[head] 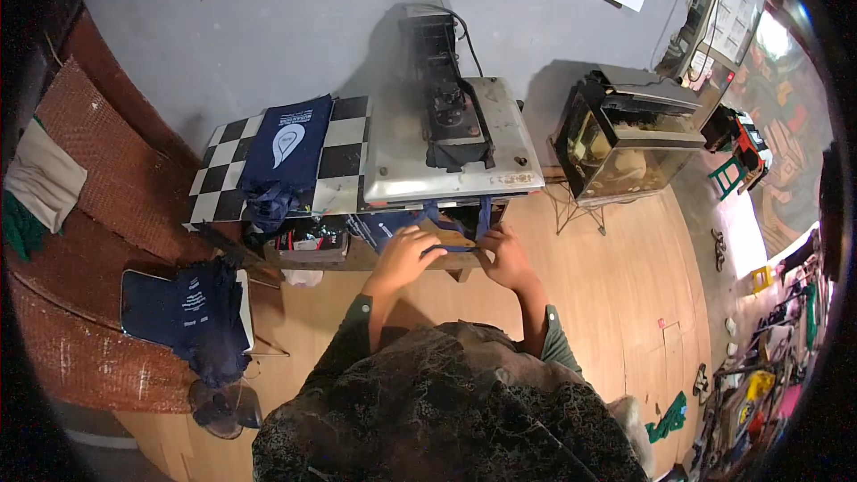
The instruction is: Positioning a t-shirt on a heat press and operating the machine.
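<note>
In front of me, my left hand (pixel 405 258) and my right hand (pixel 505 258) pinch a navy fabric strap (pixel 455 249) stretched between them. The strap hangs at the front edge of a heat press (pixel 392 140), and a second strap end rises beside my right hand toward the press. What lies under the metal platen is mostly hidden. Left of the press, a stack of navy fabric bags (pixel 294 127) with a white drop-shaped print lies on a black-and-white checkered tabletop (pixel 224 147). Bunched handles droop over its front edge.
A glass aquarium (pixel 626 171) on a wire stand is at right. At left, a chair (pixel 147 298) carries more navy printed fabric (pixel 207 301), with a fan (pixel 221 408) behind it. Boxes (pixel 311 244) fill a shelf under the tabletop.
</note>
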`<state>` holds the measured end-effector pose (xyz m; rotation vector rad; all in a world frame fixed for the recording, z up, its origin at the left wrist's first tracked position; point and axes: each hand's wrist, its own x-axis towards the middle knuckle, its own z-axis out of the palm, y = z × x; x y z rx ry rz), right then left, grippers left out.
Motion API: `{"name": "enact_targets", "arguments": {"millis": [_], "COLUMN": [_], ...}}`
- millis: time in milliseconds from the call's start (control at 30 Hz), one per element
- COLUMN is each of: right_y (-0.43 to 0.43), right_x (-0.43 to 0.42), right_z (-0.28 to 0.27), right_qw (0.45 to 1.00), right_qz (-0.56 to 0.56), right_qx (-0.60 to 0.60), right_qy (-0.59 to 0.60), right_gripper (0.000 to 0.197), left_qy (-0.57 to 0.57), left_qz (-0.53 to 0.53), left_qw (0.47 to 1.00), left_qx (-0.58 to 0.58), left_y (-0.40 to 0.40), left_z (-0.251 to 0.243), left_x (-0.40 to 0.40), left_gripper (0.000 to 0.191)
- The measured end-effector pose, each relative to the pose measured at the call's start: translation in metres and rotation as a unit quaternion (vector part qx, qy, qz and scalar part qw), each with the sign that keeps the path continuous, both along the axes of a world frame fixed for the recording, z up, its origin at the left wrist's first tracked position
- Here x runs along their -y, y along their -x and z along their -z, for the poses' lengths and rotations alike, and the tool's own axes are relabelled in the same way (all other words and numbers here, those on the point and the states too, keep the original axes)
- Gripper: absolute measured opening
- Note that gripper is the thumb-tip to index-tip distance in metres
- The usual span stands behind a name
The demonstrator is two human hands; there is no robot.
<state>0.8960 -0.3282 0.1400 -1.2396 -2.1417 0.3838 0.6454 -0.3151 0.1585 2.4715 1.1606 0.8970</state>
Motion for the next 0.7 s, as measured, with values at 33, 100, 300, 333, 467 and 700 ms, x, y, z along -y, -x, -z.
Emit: {"name": "enact_targets", "arguments": {"millis": [33,100,300,333,467,700], "right_y": [-0.002,-0.003,0.018,0.022,0.029,0.021], "right_x": [0.0,0.001,0.015,0.014,0.012,0.011], "right_z": [0.002,-0.001,-0.033,-0.029,-0.01,0.005], "right_qw": [1.0,1.0,0.986,0.986,0.995,0.999], "right_qz": [0.001,0.01,0.03,0.031,-0.029,-0.04], "right_qx": [0.0,0.008,0.011,0.01,0.024,-0.009], "right_qy": [0.0,0.012,-0.163,-0.163,-0.091,-0.012], "right_gripper": [0.02,0.021,0.016,0.016,0.017,0.008], "left_qy": [-0.021,-0.022,-0.065,-0.069,-0.055,-0.023], "left_qz": [0.001,-0.009,-0.015,-0.009,-0.004,-0.042], "left_qw": [1.0,1.0,0.997,0.997,0.998,0.999], "left_qx": [0.002,0.001,-0.034,-0.026,-0.021,0.01], "left_y": [0.003,0.005,-0.003,-0.007,-0.008,0.013], "left_z": [0.001,0.001,0.002,0.003,0.012,-0.003], "left_x": [-0.002,-0.003,0.005,0.007,0.005,0.001], "left_gripper": [0.027,0.025,0.023,0.023,0.023,0.018]}}
